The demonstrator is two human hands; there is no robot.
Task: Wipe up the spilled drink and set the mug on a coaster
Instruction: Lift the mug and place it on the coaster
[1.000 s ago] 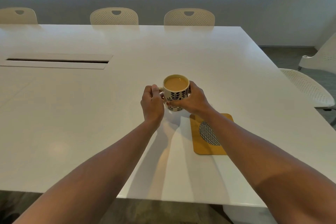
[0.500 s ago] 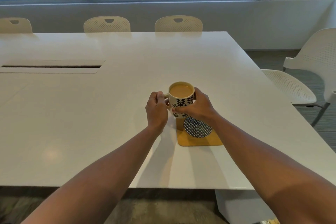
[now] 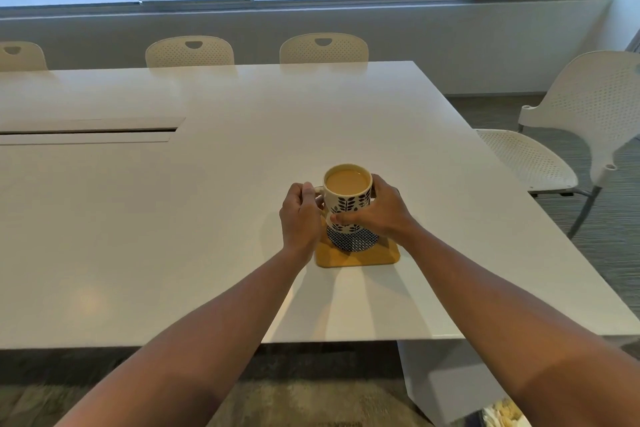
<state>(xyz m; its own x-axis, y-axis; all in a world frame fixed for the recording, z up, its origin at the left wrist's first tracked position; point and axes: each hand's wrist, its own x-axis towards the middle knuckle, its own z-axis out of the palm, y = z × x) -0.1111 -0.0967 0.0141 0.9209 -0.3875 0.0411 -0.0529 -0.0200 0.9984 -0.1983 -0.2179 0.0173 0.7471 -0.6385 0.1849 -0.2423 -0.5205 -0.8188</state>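
Note:
A white mug (image 3: 348,196) with a dark leaf pattern, full of milky tan drink, is over a yellow square coaster (image 3: 356,255) that has a round dark patterned centre. Whether the mug's base touches the coaster I cannot tell. My left hand (image 3: 300,217) grips the mug's handle on the left side. My right hand (image 3: 379,213) wraps around the mug's right side, thumb across the front. No spill or cloth shows on the white table (image 3: 207,218).
A long cable slot (image 3: 90,130) lies in the table at the left. Three cream chairs (image 3: 323,48) line the far edge below the windows. A white perforated chair (image 3: 568,135) stands at the table's right side. The table's near edge runs just below my forearms.
Both hands have carried the mug from the bare table beside the coaster to over the coaster's patterned centre. The view has shifted, so the coaster now lies nearer the middle.

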